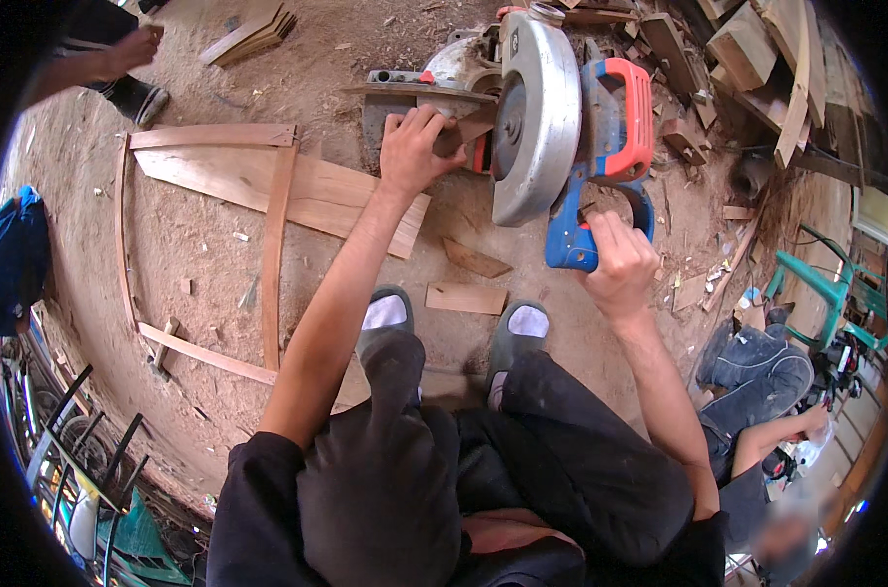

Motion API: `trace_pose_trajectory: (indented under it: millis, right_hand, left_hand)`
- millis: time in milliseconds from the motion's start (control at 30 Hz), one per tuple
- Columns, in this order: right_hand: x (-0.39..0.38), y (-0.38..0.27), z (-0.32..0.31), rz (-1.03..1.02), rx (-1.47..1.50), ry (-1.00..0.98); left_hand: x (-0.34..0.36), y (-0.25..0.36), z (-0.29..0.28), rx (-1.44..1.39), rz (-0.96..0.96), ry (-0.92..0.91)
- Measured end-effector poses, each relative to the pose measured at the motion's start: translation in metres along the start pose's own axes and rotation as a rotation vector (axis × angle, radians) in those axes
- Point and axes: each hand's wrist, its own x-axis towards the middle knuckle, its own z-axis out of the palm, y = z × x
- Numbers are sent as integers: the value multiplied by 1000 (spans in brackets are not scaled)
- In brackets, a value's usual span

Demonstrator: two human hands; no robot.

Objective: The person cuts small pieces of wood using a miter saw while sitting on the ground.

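A miter saw with a silver blade guard and a blue-and-red handle stands on the dirt floor in front of me. My right hand is closed on the handle, fingers at its red trigger. My left hand is closed on a short brown wood piece at the saw's fence, left of the blade guard. The blade's edge is mostly hidden by the guard. Small wood offcuts lie below the saw, near my feet.
A wooden frame and a pale board lie left. A person's hand is top left; another person sits lower right. Scrap wood is heaped top right, above a green chair. Bicycles stand lower left.
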Motion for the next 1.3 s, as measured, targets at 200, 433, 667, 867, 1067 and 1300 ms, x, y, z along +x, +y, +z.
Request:
trace_pose_trajectory:
  millis: [200, 433, 667, 867, 1067, 1300]
  right_hand:
    - [-4, -1, 12, -12, -24, 63]
    - [-5, 0, 17, -12, -24, 92]
    - [-10, 2, 18, 24, -12, 23]
    - [-10, 0, 17, 26, 1, 39]
    - [-12, 1, 19, 15, -21, 40]
    - [-15, 1, 24, 5, -41, 67]
  left_hand:
    - [-3, -1, 2, -11, -11, -8]
    - [-4, -6, 4, 17, 50, 57]
    - [-4, -7, 7, 47, 158, 77]
    - [-5, -7, 6, 32, 164, 73]
    - [-5, -7, 10, 24, 153, 71]
    - [-5, -8, 8, 25, 144, 49]
